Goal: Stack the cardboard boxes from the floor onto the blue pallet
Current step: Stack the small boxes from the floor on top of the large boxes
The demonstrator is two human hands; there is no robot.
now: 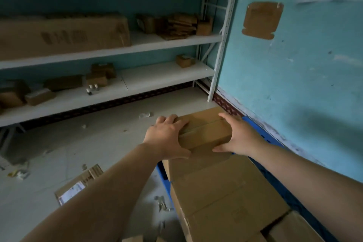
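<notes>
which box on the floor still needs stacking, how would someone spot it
Start at the blue pallet along the teal wall and look to the grey floor on its left. The loose cardboard box lies there, under the person's left forearm. Unlike the plain stacked boxes, it carries a white shipping label on top.

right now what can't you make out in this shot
Head view only:
- Blue plastic pallet: mostly hidden under the stacked brown cardboard boxes.
- Small brown cardboard box in both hands: its sides are covered by the left hand and right hand.
- Labelled cardboard box on the floor: print too blurred to read.
</notes>
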